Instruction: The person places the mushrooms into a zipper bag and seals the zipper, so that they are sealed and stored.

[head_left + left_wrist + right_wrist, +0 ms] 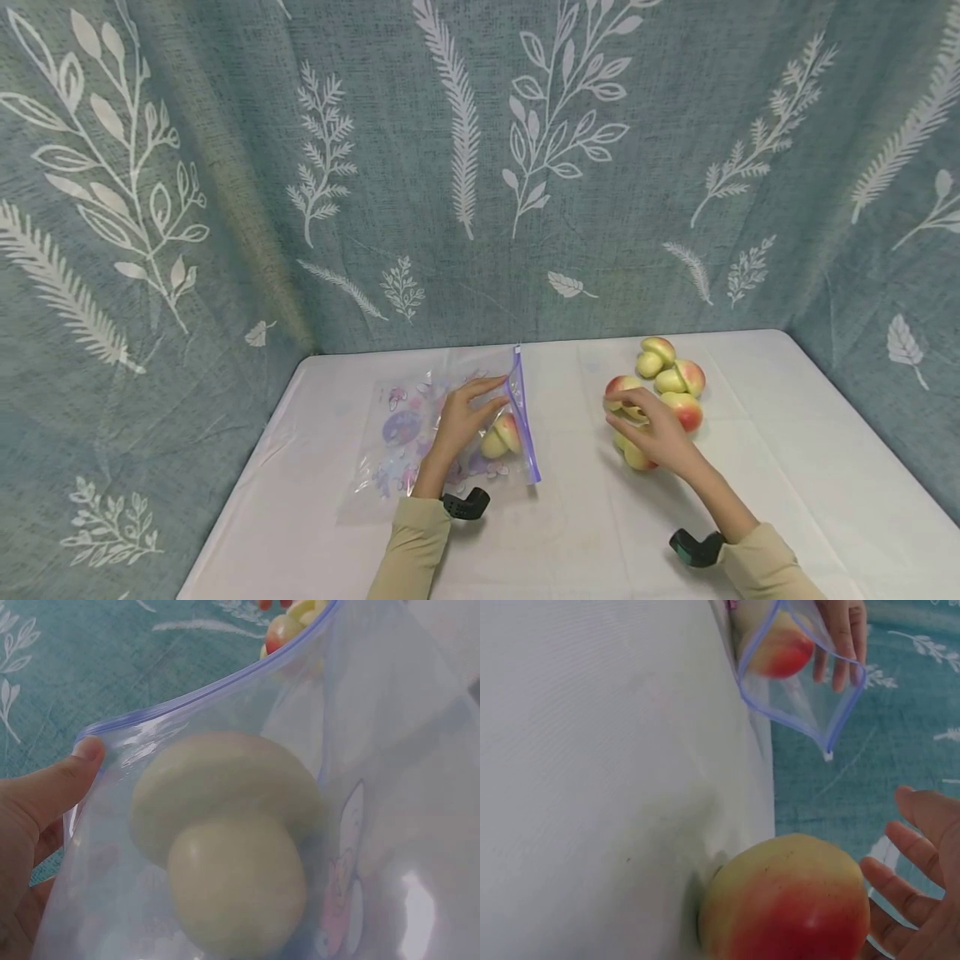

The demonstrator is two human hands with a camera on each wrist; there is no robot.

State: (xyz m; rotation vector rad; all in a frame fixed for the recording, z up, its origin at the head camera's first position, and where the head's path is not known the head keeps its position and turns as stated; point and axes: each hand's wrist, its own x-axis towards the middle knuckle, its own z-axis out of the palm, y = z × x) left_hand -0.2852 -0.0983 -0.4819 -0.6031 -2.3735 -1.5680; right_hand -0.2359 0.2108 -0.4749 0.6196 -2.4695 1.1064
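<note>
A clear zip bag [367,479] with a purple zip edge and printed pictures lies on the table, its mouth facing right. Inside it, near the mouth, is one yellow-and-red mushroom-shaped piece [236,877]. My left hand [457,425] pinches the zip edge between thumb and fingers, and the right wrist view shows the mouth parted. Several more such mushrooms [682,411] lie clustered to the right. My right hand [660,435] hovers over the nearer ones, fingers spread and loosely bent beside a red-flushed cap [787,900]. I cannot tell whether a fingertip touches it.
A white cloth covers the table [566,533]. Behind and at both sides hangs a blue-green curtain [480,283] with white leaf prints, close to the table's back edge. Each wrist wears a small black camera [468,504].
</note>
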